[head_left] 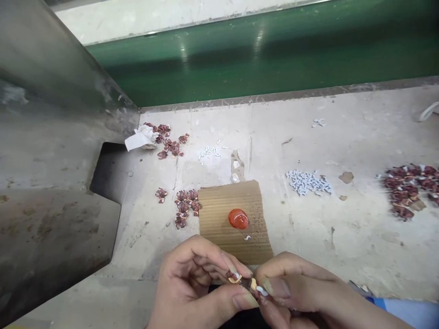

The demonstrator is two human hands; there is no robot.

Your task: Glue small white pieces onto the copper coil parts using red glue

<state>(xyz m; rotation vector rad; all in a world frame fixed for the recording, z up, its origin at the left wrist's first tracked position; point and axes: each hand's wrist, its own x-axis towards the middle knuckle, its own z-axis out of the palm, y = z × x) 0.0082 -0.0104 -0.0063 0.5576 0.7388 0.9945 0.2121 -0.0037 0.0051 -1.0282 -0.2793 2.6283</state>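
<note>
My left hand point(195, 283) and my right hand point(302, 292) meet at the bottom of the view, fingertips pinched together on one small dark red wound coil point(244, 281) with a white clip piece at its right end. Just beyond my hands lies a brown cardboard piece point(219, 214) with a blob of red paste point(238, 219) and one loose white clip point(247, 237) on it. A small pile of the same red coils point(185, 208) sits to the cardboard's left.
A heap of white clips point(308, 182) lies right of the cardboard, a larger pile of red coils point(409, 187) at the far right. More coils and a crumpled white paper point(142, 137) lie at the back left. A grey metal housing point(51, 137) fills the left; a green conveyor belt point(274, 50) runs behind.
</note>
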